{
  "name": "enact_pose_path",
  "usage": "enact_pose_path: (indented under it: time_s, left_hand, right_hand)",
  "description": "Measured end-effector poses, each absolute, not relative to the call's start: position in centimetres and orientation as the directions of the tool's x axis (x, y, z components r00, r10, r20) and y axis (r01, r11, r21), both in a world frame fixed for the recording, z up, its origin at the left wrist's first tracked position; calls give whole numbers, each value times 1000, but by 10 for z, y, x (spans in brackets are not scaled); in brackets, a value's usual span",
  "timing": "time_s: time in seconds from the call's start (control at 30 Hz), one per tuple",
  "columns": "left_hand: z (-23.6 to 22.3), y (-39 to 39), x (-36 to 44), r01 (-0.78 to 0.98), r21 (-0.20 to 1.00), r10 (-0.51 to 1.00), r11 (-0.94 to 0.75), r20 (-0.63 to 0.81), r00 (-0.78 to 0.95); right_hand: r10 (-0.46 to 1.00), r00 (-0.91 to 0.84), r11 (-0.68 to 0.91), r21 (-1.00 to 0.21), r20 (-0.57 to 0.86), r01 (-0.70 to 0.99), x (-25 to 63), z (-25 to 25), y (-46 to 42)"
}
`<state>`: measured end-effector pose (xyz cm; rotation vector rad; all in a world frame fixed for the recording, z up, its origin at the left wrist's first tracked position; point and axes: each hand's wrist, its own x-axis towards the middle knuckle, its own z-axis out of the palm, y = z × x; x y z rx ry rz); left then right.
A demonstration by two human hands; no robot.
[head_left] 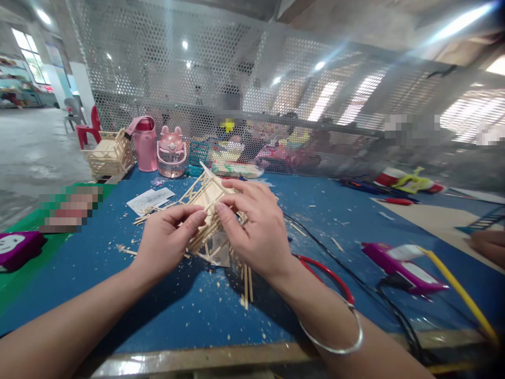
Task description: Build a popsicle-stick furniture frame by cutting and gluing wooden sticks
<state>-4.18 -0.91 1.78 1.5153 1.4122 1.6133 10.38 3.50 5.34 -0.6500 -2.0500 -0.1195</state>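
Observation:
A small house-like model of pale wooden sticks stands tilted in front of me, partly hidden by my hands. My left hand is closed, thumb and forefinger pinching near a thin wooden stick at the model's near side. From the right, my right hand pinches the same spot with thumb and forefinger, its other fingers curved over the model. Whether the model rests on the table or is held up is hidden. Beneath it lie loose sticks and a small clear bag.
Wood crumbs dot the blue table. A purple glue gun with black cable and red-handled pliers lie right. Behind stand another stick model, a pink flask, a pink bottle and a perforated metal screen.

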Motion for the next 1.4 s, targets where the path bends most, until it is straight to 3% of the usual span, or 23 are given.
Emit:
enact_pose_path:
  time_s: [0.2, 0.57, 0.73, 0.97, 1.03, 1.13, 1.27, 1.4]
  left_hand:
    - [18, -9, -42, 284, 898, 881, -337, 407, -242]
    - [20, -9, -42, 259, 910, 887, -325, 388, -251]
    - [20, -10, -42, 256, 912, 883, -321, 386, -269]
    - [33, -1, -54, 493, 798, 849, -346, 490, -198]
    - [43, 6, -60, 556, 752, 861, -353, 494, -122]
    - [59, 19, -64, 597, 711, 886, -372, 464, 0]
    - [80, 30, -63, 606, 694, 910, -388, 392, 133]
    - [88, 25, -62, 433, 807, 898, -402, 439, 15]
  right_hand:
    - [379, -394, 856, -156, 837, 492, 104, 53, 36]
    - [381, -381, 903, -251, 842, 349, 106, 51, 39]
    - [474, -260, 875, -416, 841, 248, 112, 49, 40]
    - [446, -434, 889, -331, 782, 317, 124, 51, 51]
    - [504, -461, 862, -398, 731, 312, 127, 54, 52]
    - [632, -559, 753, -594, 536, 282, 132, 59, 52]
    - [685, -625, 618, -754, 375, 225, 138, 62, 57]
    - [715, -593, 520, -849, 370, 97, 142, 53, 67]
